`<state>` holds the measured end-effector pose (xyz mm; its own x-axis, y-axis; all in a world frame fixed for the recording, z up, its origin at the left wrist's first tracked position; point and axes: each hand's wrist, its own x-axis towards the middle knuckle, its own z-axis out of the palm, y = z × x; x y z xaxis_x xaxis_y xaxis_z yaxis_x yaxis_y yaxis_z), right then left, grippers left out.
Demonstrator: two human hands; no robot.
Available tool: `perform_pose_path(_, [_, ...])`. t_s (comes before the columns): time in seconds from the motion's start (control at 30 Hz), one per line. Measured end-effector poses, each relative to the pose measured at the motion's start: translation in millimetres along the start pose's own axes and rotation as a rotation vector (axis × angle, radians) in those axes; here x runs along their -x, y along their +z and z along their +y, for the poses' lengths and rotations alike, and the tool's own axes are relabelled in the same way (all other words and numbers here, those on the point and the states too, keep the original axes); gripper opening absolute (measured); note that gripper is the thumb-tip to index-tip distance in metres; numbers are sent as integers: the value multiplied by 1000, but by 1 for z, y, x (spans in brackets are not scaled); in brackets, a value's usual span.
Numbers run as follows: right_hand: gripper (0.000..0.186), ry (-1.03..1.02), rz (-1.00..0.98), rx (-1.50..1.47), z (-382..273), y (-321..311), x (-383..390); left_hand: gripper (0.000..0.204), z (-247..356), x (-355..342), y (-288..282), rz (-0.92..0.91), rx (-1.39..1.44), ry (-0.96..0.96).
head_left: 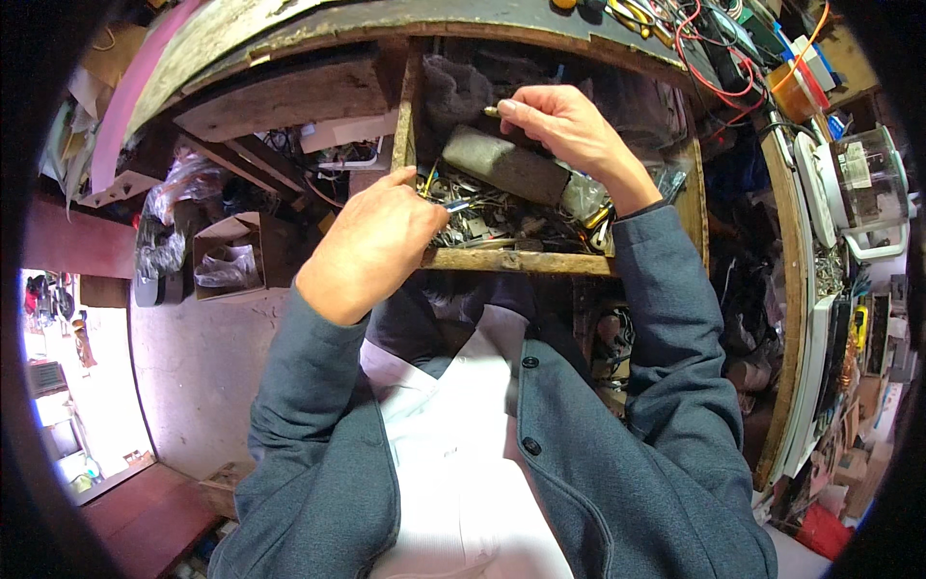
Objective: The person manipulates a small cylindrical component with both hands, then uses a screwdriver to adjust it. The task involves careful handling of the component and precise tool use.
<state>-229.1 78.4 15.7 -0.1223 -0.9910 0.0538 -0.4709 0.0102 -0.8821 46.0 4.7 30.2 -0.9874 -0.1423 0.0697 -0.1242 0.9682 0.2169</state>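
Observation:
An open wooden drawer [519, 262] holds a tangle of small metal parts [482, 220], a grey block [487, 154] and some grey fibrous material [453, 87]. My right hand [569, 135] is above the block, pinching a small pale brass-coloured piece [492, 111] between thumb and finger. My left hand [371, 232] is at the drawer's left front corner with its fingers curled. A thin blue-and-metal item [453, 206] shows beside its knuckles; whether the hand grips it is unclear, as the fingertips are hidden.
A worn bench top [318, 24] runs above the drawer, with red cables [733, 82] at its right end. A cardboard box [227, 265] and plastic wrap [169, 222] lie left. A clear jug-like appliance [858, 188] and assorted clutter line the right side.

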Motion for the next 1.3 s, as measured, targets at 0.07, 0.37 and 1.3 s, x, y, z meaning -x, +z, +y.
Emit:
perform_pose_path(0.07, [36, -10, -3, -2, 4, -1, -1, 16, -1, 0, 0, -10, 4, 2])
perform_pose_path(0.37, [29, 11, -103, 28, 8, 0, -3, 31, -12, -32, 21, 390, 383, -143])
perform_pose_path(1.3, [24, 129, -464, -283, -14, 12, 11, 14, -2, -39, 32, 669, 975, -165])
